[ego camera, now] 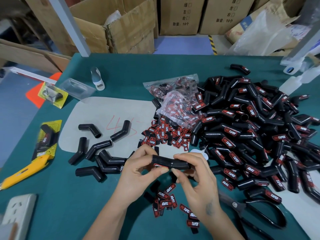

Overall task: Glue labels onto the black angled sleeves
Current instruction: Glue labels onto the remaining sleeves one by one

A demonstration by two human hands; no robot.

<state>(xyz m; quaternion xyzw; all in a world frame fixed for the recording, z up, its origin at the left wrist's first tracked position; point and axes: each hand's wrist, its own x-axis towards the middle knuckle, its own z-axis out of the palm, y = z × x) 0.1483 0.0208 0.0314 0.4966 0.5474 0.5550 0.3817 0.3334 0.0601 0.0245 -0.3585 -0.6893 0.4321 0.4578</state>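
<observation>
I see unlabelled sleeves (97,153) lying left of my hands, labelled pile (256,129) to the right, loose labels (164,134) between them, scissors (251,212) near right.

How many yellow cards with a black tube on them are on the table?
2. One yellow card lies by the clear plastic shell at far left; the other card lies nearer, above the yellow knife. None looks hidden.

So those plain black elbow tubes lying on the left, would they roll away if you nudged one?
Probably not far: each unlabelled sleeve is bent, so it lies flat on its elbow. They look light and hollow, with open ends, and likely rubbery, so they would probably slide a little rather than roll.
</observation>
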